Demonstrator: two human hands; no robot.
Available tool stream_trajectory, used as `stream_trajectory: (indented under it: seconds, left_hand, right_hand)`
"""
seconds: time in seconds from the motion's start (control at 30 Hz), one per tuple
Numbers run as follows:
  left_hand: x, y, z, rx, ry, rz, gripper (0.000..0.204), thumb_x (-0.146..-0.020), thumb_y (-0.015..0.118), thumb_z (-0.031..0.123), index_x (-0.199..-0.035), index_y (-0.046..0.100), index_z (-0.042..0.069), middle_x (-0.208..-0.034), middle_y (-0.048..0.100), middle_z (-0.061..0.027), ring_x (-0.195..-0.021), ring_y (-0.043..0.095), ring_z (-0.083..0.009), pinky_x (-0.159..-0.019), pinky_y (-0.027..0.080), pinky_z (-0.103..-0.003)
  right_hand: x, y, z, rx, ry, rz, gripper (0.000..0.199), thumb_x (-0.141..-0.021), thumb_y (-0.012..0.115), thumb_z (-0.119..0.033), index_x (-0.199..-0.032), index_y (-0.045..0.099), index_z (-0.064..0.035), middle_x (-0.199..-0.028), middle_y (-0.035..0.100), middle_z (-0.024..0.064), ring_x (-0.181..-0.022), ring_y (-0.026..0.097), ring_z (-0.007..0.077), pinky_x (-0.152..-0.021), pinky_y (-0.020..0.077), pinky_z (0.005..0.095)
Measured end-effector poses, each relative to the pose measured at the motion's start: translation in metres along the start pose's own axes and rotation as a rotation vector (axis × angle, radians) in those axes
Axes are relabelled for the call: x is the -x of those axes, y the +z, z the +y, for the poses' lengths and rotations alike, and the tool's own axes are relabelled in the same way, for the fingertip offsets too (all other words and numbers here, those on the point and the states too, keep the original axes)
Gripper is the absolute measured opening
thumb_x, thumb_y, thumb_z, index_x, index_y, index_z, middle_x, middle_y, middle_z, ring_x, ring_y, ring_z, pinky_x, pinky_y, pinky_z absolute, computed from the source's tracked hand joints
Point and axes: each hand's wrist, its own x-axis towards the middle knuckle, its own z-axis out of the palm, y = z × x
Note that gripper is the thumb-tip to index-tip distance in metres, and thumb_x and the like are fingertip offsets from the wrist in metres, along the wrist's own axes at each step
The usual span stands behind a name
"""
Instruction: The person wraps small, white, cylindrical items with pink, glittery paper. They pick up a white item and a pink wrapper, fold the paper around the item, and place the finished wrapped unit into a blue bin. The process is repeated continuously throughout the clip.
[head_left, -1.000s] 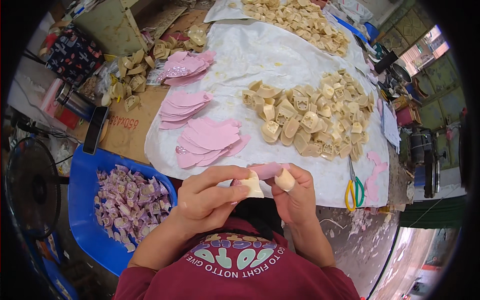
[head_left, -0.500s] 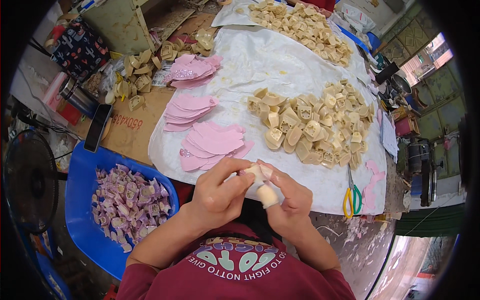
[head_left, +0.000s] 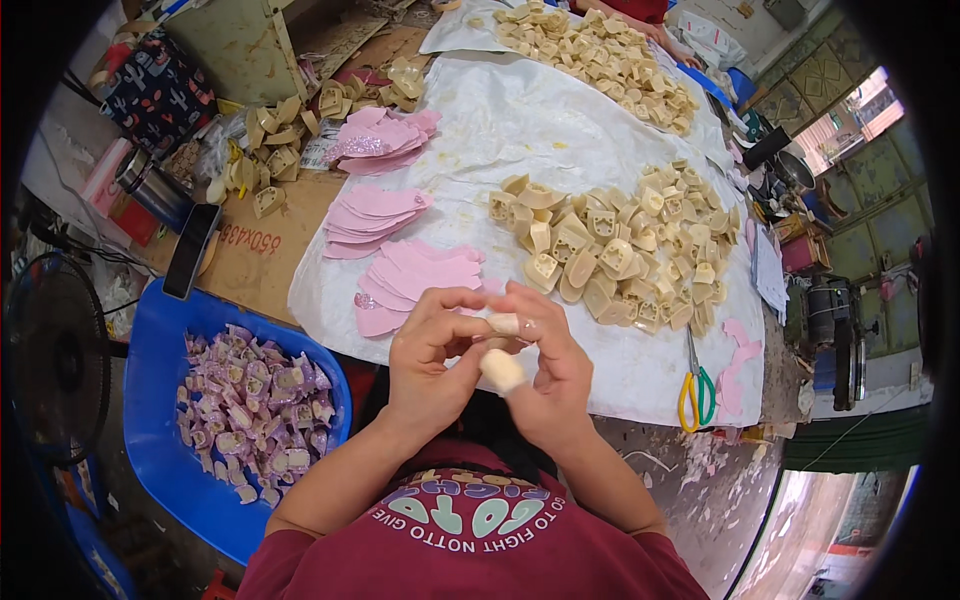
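Observation:
In front of my shirt, my left hand (head_left: 432, 358) and my right hand (head_left: 556, 372) meet at the near edge of the white-covered table. Between their bent fingertips they grip a small cream shoe heel (head_left: 505, 324), mostly hidden by the fingers. The right thumb wears a cream cover (head_left: 502, 371). Just beyond my left hand lie overlapping cut pieces of pink covering material (head_left: 425, 275), some with glitter. A large pile of bare beige heels (head_left: 625, 245) is spread past my right hand.
A blue basin (head_left: 165, 440) at lower left holds many pink-wrapped heels. Scissors (head_left: 697, 390) with yellow and green handles lie at the table's right edge, beside pink scraps (head_left: 740, 370). A phone (head_left: 190, 250) and steel flask (head_left: 150, 185) stand left; another person's arm (head_left: 655, 30) shows at the far end.
Both hands have shifted slightly left, and their fingers have re-gripped the heel, which now shows less. The right thumb has swung left, toward the left fingers.

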Motion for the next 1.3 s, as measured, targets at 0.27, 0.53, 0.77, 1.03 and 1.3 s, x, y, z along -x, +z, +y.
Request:
stream_trajectory:
  seconds: [0.27,0.53,0.77,1.03,1.3]
  left_hand:
    - [0.002,-0.009,0.005,-0.216,0.119,-0.068,0.020,-0.081,0.066,-0.008,-0.099,0.064,0.000,-0.120,0.050,-0.0152,-0.095,0.065,-0.0195,-0.077,0.055,-0.026]
    - [-0.007,-0.006,0.003,-0.104,-0.114,-0.027,0.016,-0.081,0.067,-0.006,-0.096,0.066,0.000,-0.112,0.056,-0.0107,-0.089,0.064,-0.0152,-0.072,0.055,-0.025]
    - [-0.009,-0.008,0.011,0.393,-0.620,-0.073,0.009,-0.084,0.067,0.001,-0.093,0.065,0.001,-0.101,0.062,-0.0059,-0.086,0.064,-0.0139,-0.068,0.057,-0.026]
    - [-0.001,-0.001,0.006,0.071,-0.327,-0.028,0.008,-0.084,0.064,-0.005,-0.092,0.062,-0.003,-0.105,0.053,-0.0075,-0.085,0.064,-0.0154,-0.069,0.057,-0.026]
    - [-0.009,-0.010,0.009,-0.484,0.073,-0.226,0.021,-0.080,0.062,-0.013,-0.100,0.061,-0.005,-0.111,0.049,-0.0108,-0.087,0.065,-0.0184,-0.074,0.058,-0.026]
  right_hand:
    - [0.016,-0.023,0.002,-0.413,0.300,-0.125,0.039,-0.082,0.046,0.014,-0.120,0.054,0.0032,-0.127,0.056,0.0165,-0.108,0.058,0.0191,-0.096,0.0454,0.0326]
    - [0.005,-0.020,0.020,-0.165,0.223,-0.131,0.034,-0.084,0.046,0.009,-0.113,0.061,-0.0013,-0.119,0.062,0.0160,-0.103,0.061,0.0189,-0.091,0.0466,0.0309]
    - [0.000,-0.039,0.007,-0.509,0.509,-0.194,0.030,-0.078,0.059,0.003,-0.107,0.066,-0.0016,-0.120,0.062,0.0145,-0.115,0.056,0.0261,-0.099,0.0418,0.0381]
    - [0.001,-0.028,0.013,-0.044,0.188,-0.121,0.009,-0.079,0.063,-0.004,-0.089,0.066,-0.0041,-0.111,0.067,0.0094,-0.119,0.053,0.0308,-0.100,0.0402,0.0421]
    - [-0.004,-0.034,0.015,0.010,0.209,-0.161,0.011,-0.080,0.062,-0.002,-0.090,0.067,-0.0046,-0.111,0.068,0.0086,-0.122,0.050,0.0333,-0.099,0.0398,0.0437]
